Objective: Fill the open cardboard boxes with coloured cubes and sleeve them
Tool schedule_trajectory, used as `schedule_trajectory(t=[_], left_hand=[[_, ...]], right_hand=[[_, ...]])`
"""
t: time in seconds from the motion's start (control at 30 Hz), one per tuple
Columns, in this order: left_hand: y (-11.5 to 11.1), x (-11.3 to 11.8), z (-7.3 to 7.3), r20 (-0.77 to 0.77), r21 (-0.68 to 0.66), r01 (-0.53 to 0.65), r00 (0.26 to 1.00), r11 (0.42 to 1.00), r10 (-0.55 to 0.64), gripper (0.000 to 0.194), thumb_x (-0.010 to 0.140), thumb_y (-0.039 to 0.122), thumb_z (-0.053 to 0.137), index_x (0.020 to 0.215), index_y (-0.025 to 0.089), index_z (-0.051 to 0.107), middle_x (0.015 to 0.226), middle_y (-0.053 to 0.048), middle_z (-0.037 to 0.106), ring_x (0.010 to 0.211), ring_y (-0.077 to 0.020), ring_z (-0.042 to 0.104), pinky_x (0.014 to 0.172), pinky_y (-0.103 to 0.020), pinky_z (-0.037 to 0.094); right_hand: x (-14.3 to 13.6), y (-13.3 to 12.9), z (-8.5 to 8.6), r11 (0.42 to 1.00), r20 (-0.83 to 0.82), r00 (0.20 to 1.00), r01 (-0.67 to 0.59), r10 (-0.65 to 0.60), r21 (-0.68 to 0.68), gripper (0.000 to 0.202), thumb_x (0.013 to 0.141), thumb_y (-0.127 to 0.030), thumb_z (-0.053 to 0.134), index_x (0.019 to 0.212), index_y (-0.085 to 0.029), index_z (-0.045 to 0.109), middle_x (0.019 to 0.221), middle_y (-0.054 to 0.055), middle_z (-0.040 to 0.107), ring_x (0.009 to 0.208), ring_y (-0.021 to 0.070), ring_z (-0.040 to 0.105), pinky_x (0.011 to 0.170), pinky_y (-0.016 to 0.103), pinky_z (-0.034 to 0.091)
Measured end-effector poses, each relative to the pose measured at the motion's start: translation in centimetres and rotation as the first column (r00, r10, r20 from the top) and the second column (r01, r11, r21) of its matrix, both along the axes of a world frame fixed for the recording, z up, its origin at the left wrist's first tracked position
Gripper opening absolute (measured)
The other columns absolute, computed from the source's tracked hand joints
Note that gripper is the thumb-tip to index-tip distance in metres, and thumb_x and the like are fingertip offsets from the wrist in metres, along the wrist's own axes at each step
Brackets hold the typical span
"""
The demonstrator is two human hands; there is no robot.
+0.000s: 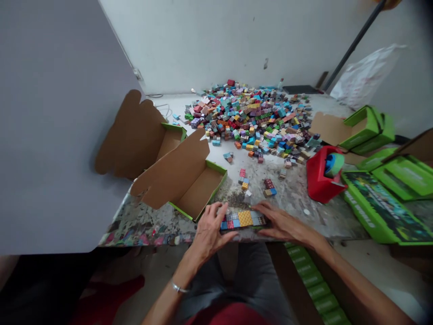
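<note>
Here's the block row (245, 219) between the fingers, left hand (210, 225) and right hand (279, 222) gripping 1 end each: squaring up, seemingly; next calls for even pressure. Open box (198, 189) beside the left fingers.

Stained table (294, 184), heaped blocks (250, 117), open boxes (194, 192), red bin (318, 178)

Silver bracelet (179, 289), left wrist (185, 274); red top (232, 316); grey trousers (253, 277).
</note>
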State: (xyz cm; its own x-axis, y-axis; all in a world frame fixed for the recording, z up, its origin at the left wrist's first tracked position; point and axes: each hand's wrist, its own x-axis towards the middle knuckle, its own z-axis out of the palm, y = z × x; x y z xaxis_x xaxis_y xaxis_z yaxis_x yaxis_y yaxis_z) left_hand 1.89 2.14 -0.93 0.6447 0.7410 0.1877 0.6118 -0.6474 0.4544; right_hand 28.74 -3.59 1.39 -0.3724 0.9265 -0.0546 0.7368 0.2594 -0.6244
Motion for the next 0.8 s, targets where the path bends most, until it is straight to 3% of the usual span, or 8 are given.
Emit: schedule_trajectory(t=[0.17, 0.27, 0.4, 0.6, 0.8], left_hand=[[0.2, -3.6, 0.6, 0.073, 0.04, -0.134, 0.989, 0.99, 0.13, 0.068, 0.082, 0.047, 0.061, 0.138, 0.018, 0.035, 0.125, -0.014, 0.045, 0.113, -0.0279, 0.044, 0.099, -0.047, 0.042], [0.1, -4.5, 0.7, 0.084, 0.032, -0.151, 0.985, 0.988, 0.148, 0.066, 0.081, 0.046, 0.063, 0.135, 0.019, 0.038, 0.123, -0.013, 0.047, 0.112, -0.028, 0.045, 0.098, -0.047, 0.043], [-0.6, -3.5, -0.3, 0.07, 0.0, -0.09, 0.993, 0.996, 0.09, 0.067, 0.078, 0.042, 0.068, 0.135, 0.021, 0.04, 0.123, -0.012, 0.048, 0.113, -0.0288, 0.047, 0.096, -0.047, 0.045], [-0.7, -2.1, -2.0, 0.088, -0.06, -0.002, 0.996, 0.998, 0.007, 0.064, 0.079, 0.034, 0.067, 0.135, 0.025, 0.039, 0.125, -0.011, 0.047, 0.109, -0.0262, 0.051, 0.092, -0.043, 0.047], [-0.1, -1.6, -1.2, 0.062, -0.023, -0.013, 0.998, 1.0, 0.015, 0.061, 0.074, 0.044, 0.071, 0.127, 0.024, 0.049, 0.121, -0.01, 0.05, 0.109, -0.0289, 0.047, 0.096, -0.05, 0.041]], right_hand=[[3.5, 1.1, 0.8, 0.967, 0.037, 0.977, 0.203, -0.21, 0.152, 0.038, 0.089, -0.033, 0.049, 0.124, -0.02, 0.049, 0.114, 0.011, 0.053, 0.085, 0.0177, 0.057, 0.078, 0.033, 0.05], [4.7, 2.2, 0.6, 0.95, 0.166, 0.951, 0.221, -0.26, 0.221, 0.04, 0.088, -0.031, 0.049, 0.125, -0.018, 0.05, 0.114, 0.013, 0.051, 0.085, 0.0196, 0.058, 0.077, 0.035, 0.049], [4.5, 2.7, -0.7, 0.941, 0.255, 0.927, 0.204, -0.274, 0.27, 0.038, 0.087, -0.03, 0.048, 0.122, -0.015, 0.052, 0.118, 0.016, 0.047, 0.087, 0.022, 0.058, 0.079, 0.038, 0.049], [5.2, 1.8, -1.6, 0.962, 0.19, 0.957, 0.18, -0.22, 0.207, 0.032, 0.085, -0.03, 0.052, 0.116, -0.022, 0.053, 0.111, 0.01, 0.05, 0.084, 0.0193, 0.059, 0.077, 0.033, 0.049], [4.8, 1.6, -1.3, 0.965, 0.203, 0.952, 0.195, -0.229, 0.174, 0.017, 0.085, -0.03, 0.051, 0.099, -0.021, 0.055, 0.102, 0.008, 0.057, 0.083, 0.0197, 0.058, 0.077, 0.034, 0.048]])
